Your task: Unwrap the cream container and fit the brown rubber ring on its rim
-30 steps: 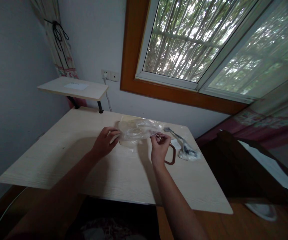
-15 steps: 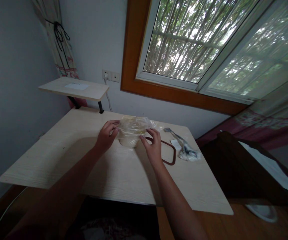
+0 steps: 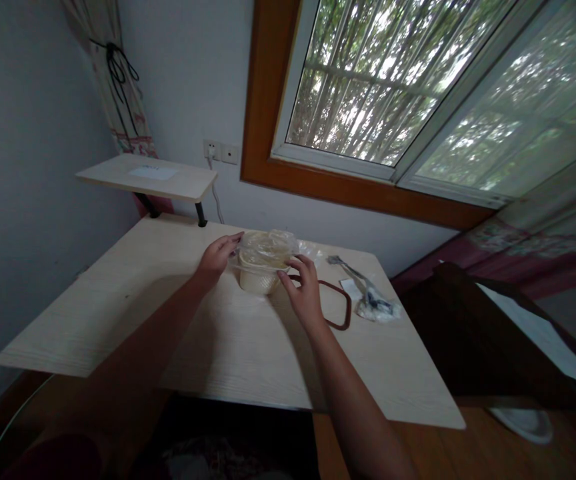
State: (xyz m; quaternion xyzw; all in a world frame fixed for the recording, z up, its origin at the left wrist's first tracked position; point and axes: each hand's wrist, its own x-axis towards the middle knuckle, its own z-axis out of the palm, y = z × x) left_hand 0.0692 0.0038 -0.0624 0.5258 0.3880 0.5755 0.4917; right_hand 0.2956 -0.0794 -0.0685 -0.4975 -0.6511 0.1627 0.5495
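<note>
A clear plastic bowl [image 3: 259, 278] stands near the far edge of the pale wooden table [image 3: 133, 313], with crumpled clear film [image 3: 268, 245] over its top. My left hand [image 3: 217, 256] is at the bowl's left side, fingers stretched out against the film. On the bowl's right, my right hand [image 3: 304, 292] has its fingers spread and touching the rim. Neither hand grips anything. A brown ring-shaped seal [image 3: 341, 305] lies on the table just right of my right hand, partly hidden by it.
A plastic packet with dark cutlery [image 3: 371, 295] lies at the table's far right. A small raised shelf [image 3: 148, 176] stands at the back left. A dark wooden piece of furniture [image 3: 488, 340] sits right of the table, under the window [image 3: 393, 87].
My right hand let go of the pinched film and moved left to the bowl's side. The film went from stretched out rightward to gathered over the bowl. My left hand opened against the bowl.
</note>
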